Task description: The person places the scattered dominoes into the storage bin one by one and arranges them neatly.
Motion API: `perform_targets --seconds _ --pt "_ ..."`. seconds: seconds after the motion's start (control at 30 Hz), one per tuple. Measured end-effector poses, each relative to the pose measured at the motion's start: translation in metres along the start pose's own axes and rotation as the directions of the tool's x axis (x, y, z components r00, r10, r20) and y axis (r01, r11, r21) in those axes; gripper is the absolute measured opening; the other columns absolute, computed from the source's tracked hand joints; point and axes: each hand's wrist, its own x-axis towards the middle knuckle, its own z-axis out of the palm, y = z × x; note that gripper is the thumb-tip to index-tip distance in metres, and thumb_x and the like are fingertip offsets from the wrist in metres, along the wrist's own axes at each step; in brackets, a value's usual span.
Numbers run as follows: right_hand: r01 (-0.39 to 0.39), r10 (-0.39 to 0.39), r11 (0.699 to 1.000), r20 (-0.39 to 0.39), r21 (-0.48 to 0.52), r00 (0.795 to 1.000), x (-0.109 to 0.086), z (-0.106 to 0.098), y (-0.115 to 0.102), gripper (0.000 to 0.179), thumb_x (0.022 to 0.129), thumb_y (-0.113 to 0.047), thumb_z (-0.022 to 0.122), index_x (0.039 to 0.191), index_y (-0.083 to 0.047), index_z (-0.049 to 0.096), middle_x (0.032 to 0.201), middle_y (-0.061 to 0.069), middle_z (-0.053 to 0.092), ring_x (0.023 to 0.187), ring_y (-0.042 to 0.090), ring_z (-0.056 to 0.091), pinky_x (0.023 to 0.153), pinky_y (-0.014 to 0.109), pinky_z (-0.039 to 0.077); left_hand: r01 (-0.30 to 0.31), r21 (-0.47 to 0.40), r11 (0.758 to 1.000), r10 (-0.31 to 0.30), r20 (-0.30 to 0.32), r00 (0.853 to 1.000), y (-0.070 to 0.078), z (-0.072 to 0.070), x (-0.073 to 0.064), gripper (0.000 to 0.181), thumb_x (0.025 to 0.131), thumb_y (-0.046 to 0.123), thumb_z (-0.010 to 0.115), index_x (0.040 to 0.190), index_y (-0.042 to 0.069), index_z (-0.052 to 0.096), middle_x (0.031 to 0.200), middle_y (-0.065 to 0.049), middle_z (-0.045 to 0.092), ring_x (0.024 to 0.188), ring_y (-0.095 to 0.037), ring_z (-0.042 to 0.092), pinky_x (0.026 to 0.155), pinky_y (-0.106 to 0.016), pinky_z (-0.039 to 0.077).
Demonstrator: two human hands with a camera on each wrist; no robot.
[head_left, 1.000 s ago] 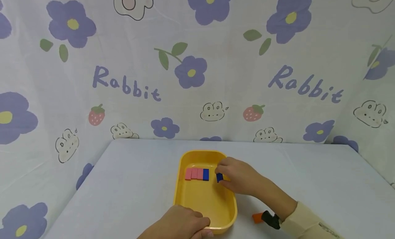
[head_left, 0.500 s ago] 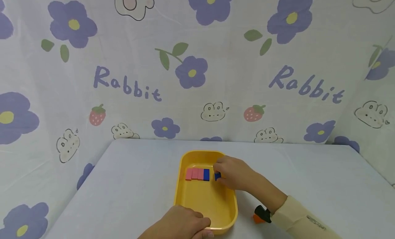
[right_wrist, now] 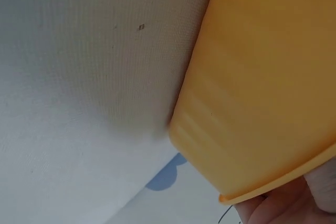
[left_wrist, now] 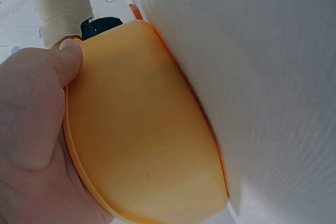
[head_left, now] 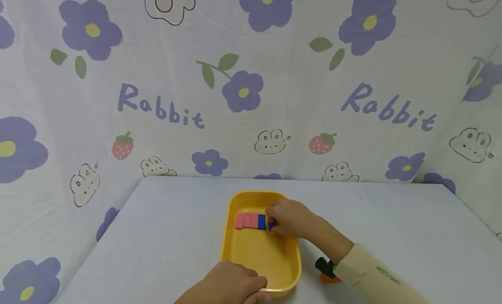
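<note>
A yellow tray (head_left: 260, 262) lies on the white table, its far part holding a row of three pink blocks (head_left: 247, 221) with a blue block (head_left: 261, 222) at the right end. My right hand (head_left: 292, 219) reaches over the tray's right rim and pinches a second blue block (head_left: 272, 226), a small gap from the row; the fingers cover part of it. At the near rim, my left hand (head_left: 231, 281) grips the tray, thumb outside in the head view. The left wrist view shows that hand (left_wrist: 31, 114) along the rim; in the right wrist view the tray wall hides most of the right hand (right_wrist: 289, 205).
An orange block (head_left: 329, 278) lies on the table right of the tray, partly behind the black wrist strap (head_left: 325, 268) on the right arm. A white cloth wall with purple flowers (head_left: 243, 92) stands behind the table (head_left: 176, 234).
My right hand has slid left with the blue block, narrowing the gap to the row. The left hand and the tray have stayed in place.
</note>
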Motion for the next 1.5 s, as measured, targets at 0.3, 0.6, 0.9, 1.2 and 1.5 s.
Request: perform_targets --seconds 0.3,0.6,0.9,1.2,1.5 --pt "-0.08 0.08 0.997 0.073 -0.01 0.994 0.01 0.004 -0.005 0.029 0.081 -0.018 0.085 0.074 -0.015 0.057 0.063 -0.006 0.047 0.066 0.012 0.049 0.061 0.026 0.042 -0.008 0.042 0.999 0.009 -0.026 1.0 -0.001 0.001 -0.002 0.039 0.108 0.048 0.035 0.083 0.024 0.053 0.062 0.015 0.037 0.051 0.0 0.037 0.047 -0.019 0.029" --pt "-0.14 0.142 0.99 0.088 -0.037 0.986 0.012 0.005 -0.007 0.028 0.08 -0.02 0.086 0.077 -0.014 0.06 0.065 -0.004 0.05 0.069 0.014 0.05 0.066 0.028 0.045 0.001 0.017 1.0 -0.001 -0.005 1.0 0.0 0.0 -0.001 0.038 0.107 0.049 0.035 0.084 0.025 0.054 0.061 0.014 0.038 0.052 -0.001 0.038 0.048 -0.02 0.029" --pt "-0.14 0.142 0.99 0.066 -0.035 0.988 0.014 0.009 -0.004 0.026 0.081 -0.021 0.085 0.081 -0.013 0.061 0.067 -0.003 0.051 0.068 0.014 0.05 0.066 0.028 0.044 0.008 0.011 1.0 -0.008 -0.001 1.0 0.001 -0.001 0.0 0.036 0.107 0.048 0.037 0.085 0.025 0.054 0.061 0.013 0.038 0.052 -0.001 0.039 0.049 -0.019 0.031" --pt "-0.108 0.109 0.994 0.055 -0.022 0.992 0.014 0.01 -0.002 0.021 0.082 -0.02 0.085 0.091 -0.012 0.067 0.076 -0.004 0.057 0.072 0.015 0.051 0.071 0.031 0.049 -0.008 0.028 1.0 0.009 -0.026 1.0 0.0 0.002 0.0 0.037 0.107 0.048 0.037 0.085 0.024 0.055 0.062 0.014 0.038 0.051 -0.001 0.038 0.048 -0.019 0.03" --pt "-0.091 0.092 0.996 0.043 -0.012 0.995 0.015 0.011 -0.001 0.025 0.082 -0.021 0.085 0.099 -0.011 0.07 0.084 -0.002 0.063 0.075 0.016 0.053 0.076 0.032 0.051 0.0 0.015 1.0 0.0 -0.003 1.0 0.0 0.0 0.0 0.037 0.107 0.049 0.037 0.088 0.024 0.057 0.062 0.015 0.039 0.052 -0.001 0.04 0.05 -0.019 0.032"
